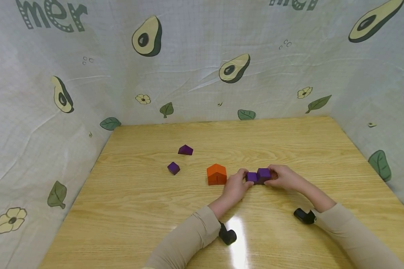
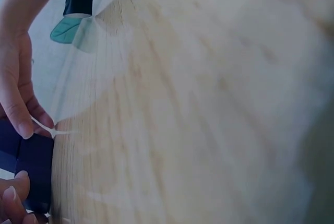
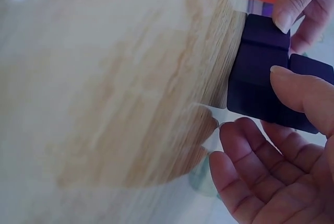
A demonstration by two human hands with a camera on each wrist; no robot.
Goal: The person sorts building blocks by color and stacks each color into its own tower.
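Observation:
Right of the table's middle, several purple blocks stand pressed together, side by side. My left hand (image 1: 235,186) pinches the lower left block (image 1: 251,177) between thumb and fingers. On the other side my right hand (image 1: 284,177) grips the taller right part (image 1: 264,174), its thumb on the near face and fingers behind. The right wrist view shows one dark block (image 3: 310,67) raised on the others under the right thumb, with the remaining fingers loosely bent below. In the left wrist view the group (image 2: 35,169) lies partly cut off, both hands' fingertips touching it.
An orange house-shaped block group (image 1: 217,175) stands just left of my left hand. Farther left lie a purple cube (image 1: 173,168) and a purple angled block (image 1: 186,150). A hanging cloth with avocado prints (image 1: 195,86) borders the wooden table (image 1: 138,209) at the back and sides.

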